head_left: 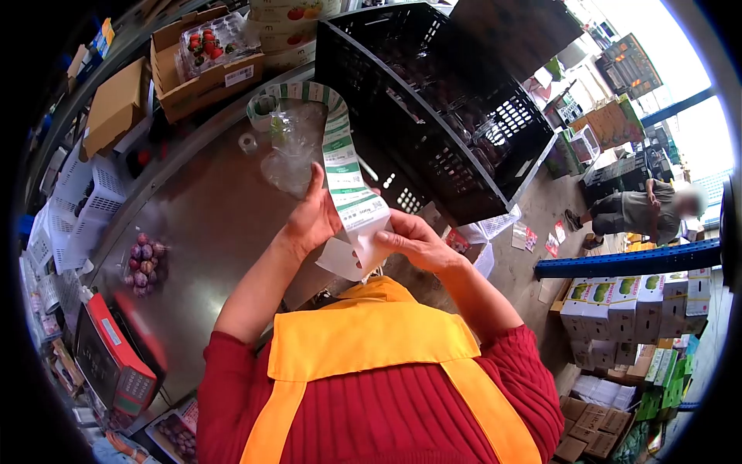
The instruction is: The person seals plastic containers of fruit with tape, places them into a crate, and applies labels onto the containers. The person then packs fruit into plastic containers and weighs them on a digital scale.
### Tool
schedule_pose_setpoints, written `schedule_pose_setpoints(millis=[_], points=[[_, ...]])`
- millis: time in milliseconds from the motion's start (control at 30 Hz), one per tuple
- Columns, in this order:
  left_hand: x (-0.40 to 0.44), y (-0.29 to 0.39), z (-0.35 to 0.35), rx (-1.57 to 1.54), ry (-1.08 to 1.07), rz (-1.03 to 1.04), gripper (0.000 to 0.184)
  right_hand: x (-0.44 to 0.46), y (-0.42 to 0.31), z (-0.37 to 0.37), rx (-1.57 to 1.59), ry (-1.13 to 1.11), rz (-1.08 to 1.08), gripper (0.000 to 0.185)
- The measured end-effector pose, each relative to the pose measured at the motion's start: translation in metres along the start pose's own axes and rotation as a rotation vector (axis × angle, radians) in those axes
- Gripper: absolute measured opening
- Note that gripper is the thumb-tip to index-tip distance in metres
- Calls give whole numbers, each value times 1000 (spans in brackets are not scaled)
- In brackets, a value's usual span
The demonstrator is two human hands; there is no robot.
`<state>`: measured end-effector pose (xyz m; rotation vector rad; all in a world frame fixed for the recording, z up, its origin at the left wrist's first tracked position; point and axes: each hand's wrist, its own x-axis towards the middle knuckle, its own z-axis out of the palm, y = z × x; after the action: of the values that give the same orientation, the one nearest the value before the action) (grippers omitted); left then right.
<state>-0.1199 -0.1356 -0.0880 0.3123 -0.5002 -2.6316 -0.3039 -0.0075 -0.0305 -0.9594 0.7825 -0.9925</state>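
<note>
A long strip of green-and-white printed labels [345,166] runs from a curled end on the metal table down to my hands. My right hand [421,243] pinches its lower end between thumb and fingers, where a white backing piece [338,259] folds out. My left hand [313,216] holds the strip from the other side, its fingers partly hidden behind the labels and its thumb up. Just beyond my left hand lies a clear plastic bag [294,158] with something green in it. A small white ring [247,142] rests beside the bag.
A bag of plums [144,263] and a red-and-black scale [116,348] are on the metal table [205,201]. Strawberries in a clear box [209,46] sit in a carton. A large black crate [433,116] stands right. Farther right, a person [649,213] stands near stacked boxes.
</note>
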Motion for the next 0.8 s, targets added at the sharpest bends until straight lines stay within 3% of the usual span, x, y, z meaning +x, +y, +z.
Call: schedule_pose_setpoints(millis=[100, 267, 400, 467, 600, 700, 800], points=[[31, 26, 29, 122, 178, 337, 44, -10, 3, -20, -233, -18, 135, 42], [44, 38, 104, 313, 122, 445, 41, 16, -69, -42, -39, 91, -189, 44], [83, 31, 125, 358, 204, 562, 38, 37, -117, -83, -700, 88, -415, 44], [94, 27, 131, 361, 287, 608, 35, 44, -143, -105, -840, 108, -470, 37], [125, 5, 134, 493, 330, 701, 24, 57, -170, -148, -935, -64, -641, 29], [138, -10, 123, 631, 468, 723, 23, 61, -177, -174, -1212, -113, -892, 24], [146, -33, 119, 481, 597, 700, 23, 61, -176, -192, -1430, -252, -1218, 21]])
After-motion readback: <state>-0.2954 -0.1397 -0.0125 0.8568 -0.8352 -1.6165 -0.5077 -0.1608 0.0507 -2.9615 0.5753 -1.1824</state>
